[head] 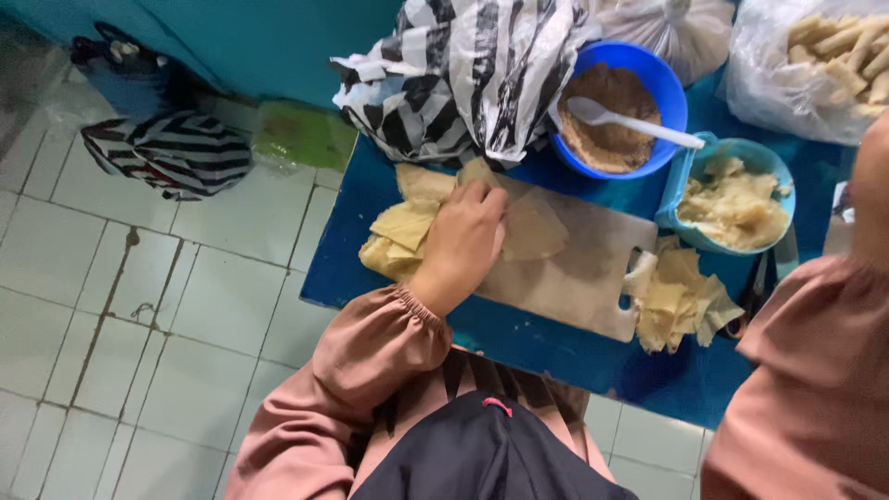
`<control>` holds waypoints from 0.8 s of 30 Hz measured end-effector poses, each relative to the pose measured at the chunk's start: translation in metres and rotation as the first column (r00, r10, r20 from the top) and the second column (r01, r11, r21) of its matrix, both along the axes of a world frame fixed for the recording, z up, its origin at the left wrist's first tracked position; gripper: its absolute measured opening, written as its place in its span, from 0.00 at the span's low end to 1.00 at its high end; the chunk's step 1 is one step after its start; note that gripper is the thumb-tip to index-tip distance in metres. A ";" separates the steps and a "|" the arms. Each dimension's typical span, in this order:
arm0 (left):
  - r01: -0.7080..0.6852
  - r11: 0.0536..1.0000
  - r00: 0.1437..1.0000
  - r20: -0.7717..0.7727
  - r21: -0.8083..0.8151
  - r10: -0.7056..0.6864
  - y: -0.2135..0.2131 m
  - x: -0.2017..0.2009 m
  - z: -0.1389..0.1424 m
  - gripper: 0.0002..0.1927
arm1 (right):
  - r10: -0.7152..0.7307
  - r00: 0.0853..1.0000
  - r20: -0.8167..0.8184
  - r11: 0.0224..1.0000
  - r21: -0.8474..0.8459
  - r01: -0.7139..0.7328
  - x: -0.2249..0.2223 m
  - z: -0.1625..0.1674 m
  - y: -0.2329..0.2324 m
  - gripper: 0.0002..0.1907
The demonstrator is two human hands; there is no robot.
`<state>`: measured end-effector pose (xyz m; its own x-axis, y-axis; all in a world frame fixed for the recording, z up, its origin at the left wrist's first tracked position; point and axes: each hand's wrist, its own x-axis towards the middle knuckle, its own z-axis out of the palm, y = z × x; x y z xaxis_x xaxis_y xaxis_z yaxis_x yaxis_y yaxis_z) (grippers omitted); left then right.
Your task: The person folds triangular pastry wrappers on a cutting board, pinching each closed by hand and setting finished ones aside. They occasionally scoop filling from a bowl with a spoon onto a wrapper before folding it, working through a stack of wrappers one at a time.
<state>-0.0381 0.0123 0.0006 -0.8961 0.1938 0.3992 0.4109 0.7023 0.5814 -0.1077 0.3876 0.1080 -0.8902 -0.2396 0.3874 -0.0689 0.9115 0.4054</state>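
My left hand (463,243) lies on a wooden cutting board (583,278), its fingers curled on the edge of a thin pale wrapper sheet (535,227). Just left of the hand, a stack of pale yellow wrapper sheets (400,231) overlaps the board's end. A second crumpled pile of sheets (681,301) sits at the board's right end. Only the pink sleeve (815,370) of my right arm shows at the right edge; the hand itself is out of view.
On the low blue table (519,338) stand a blue bowl of brown filling (616,111) with a white spoon (639,122), a teal tub of pale mash (732,199), a striped plastic bag (463,74) and a clear bag of rolled pieces (824,56). Another striped bag (171,153) lies on the white tiled floor.
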 end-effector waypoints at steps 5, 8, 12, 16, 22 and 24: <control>-0.020 0.997 0.998 0.057 0.080 0.016 0.002 -0.005 -0.009 0.07 | 0.518 0.848 0.113 0.854 -0.023 -0.519 0.081 -0.039 -0.097 0.10; -0.036 0.997 0.998 0.053 0.071 0.033 0.003 -0.007 -0.014 0.08 | 0.716 0.664 0.214 0.689 -0.365 -0.626 0.103 -0.064 -0.155 0.18; -0.040 0.995 0.998 0.055 0.094 0.035 0.003 -0.004 -0.014 0.07 | 0.705 0.660 0.260 0.708 -0.197 -0.679 0.101 -0.064 -0.168 0.15; -0.034 0.997 0.999 0.004 0.063 0.034 0.003 -0.003 -0.010 0.06 | 0.627 0.718 0.302 0.771 -0.112 -0.626 0.119 -0.051 -0.160 0.13; -0.097 0.991 0.993 -0.078 -0.093 0.090 0.011 0.003 -0.008 0.04 | 0.514 0.783 0.350 0.857 -0.206 -0.471 0.163 -0.042 -0.149 0.23; -0.125 0.955 0.989 -0.108 -0.268 0.099 0.014 0.012 -0.004 0.05 | 0.474 0.825 0.309 0.873 -0.290 -0.392 0.168 -0.042 -0.144 0.26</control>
